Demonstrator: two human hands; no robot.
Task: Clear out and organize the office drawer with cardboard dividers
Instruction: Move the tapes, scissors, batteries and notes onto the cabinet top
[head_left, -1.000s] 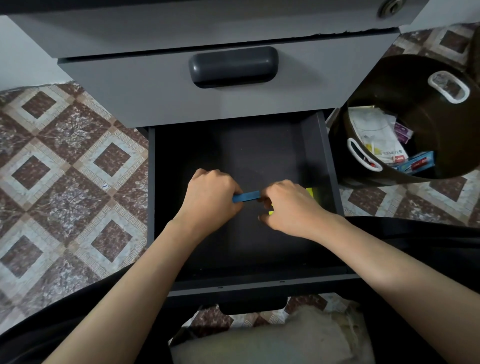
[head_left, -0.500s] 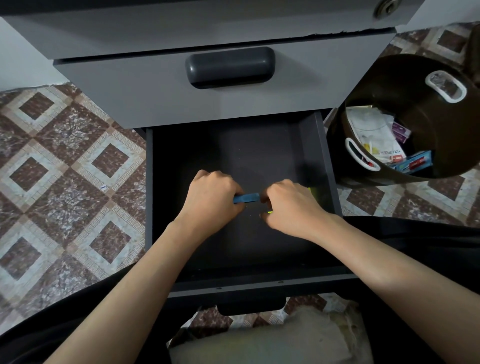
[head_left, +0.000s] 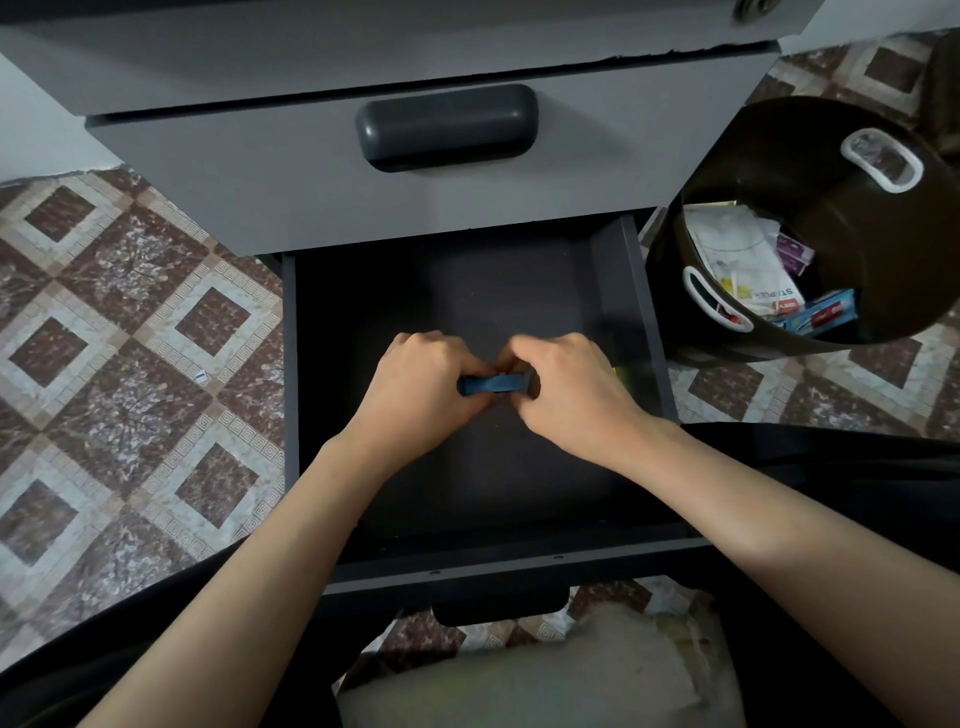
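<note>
While the blue strip (head_left: 491, 384) is gripped at its ends by L hand (head_left: 421, 395) & R hand (head_left: 566, 395), fingers curled, its long axis is laid left-right above mid drawer (head_left: 631, 291); neither hand is nearer.

Pretty dim shot overall, cool flat light with no hard glare anywhere. The floor tiles (head_left: 130, 338) on the left were the brightest part. Inside the drawer (head_left: 623, 301) it went almost black, so detail got swallowed. The left hand (head_left: 421, 389), right hand (head_left: 571, 395) and the blue piece (head_left: 491, 384) they gripped looked a bit motion-smeared. The bin (head_left: 883, 249) sat in deep shadow too, and the wide lens bowed the cabinet (head_left: 311, 171) edges up top.
</note>
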